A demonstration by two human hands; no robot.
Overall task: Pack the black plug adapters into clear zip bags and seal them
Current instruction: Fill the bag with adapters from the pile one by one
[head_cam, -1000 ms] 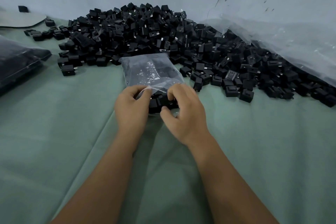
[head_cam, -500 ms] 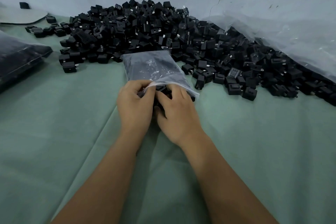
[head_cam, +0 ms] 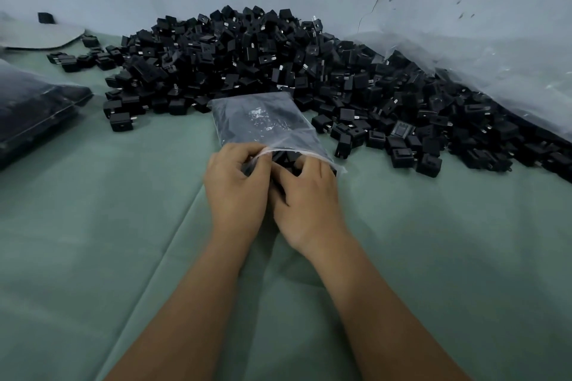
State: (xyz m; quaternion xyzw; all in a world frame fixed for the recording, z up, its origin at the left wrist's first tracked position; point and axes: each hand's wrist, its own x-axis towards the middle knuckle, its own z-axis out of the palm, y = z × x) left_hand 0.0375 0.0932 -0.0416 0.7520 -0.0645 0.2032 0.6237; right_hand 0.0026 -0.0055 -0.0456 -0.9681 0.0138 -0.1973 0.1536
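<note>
In the head view, the clear zip bag (head_cam: 266, 127) lies at the centre of the frame on the green tabletop (head_cam: 93, 226), its far end against the foot of the big pile of black plug adapters (head_cam: 278, 65) that fills the upper middle and runs off to the right edge. A second ago both hands were bunched over adapters at the bag's near end, with the mouth crumpled around them; now the mouth is drawn out into a flatter lip that slants toward the right, and the dark load sits further up inside the bag. The left hand (head_cam: 235, 185) has its fingers curled, pinching the lip at its left end; the right hand (head_cam: 309, 195) has its fingers curled over the opening with adapters showing dark just beyond them, though whether it grips plastic or an adapter cannot be told. Judging by this, filling looks almost done and the step in hand is settling the last pieces so the zip can be pressed shut; the seal appears still open. At the left edge lies what looks like a filled bag (head_cam: 34, 108), and crumpled clear plastic sheeting (head_cam: 495, 71) lies at upper right.
</note>
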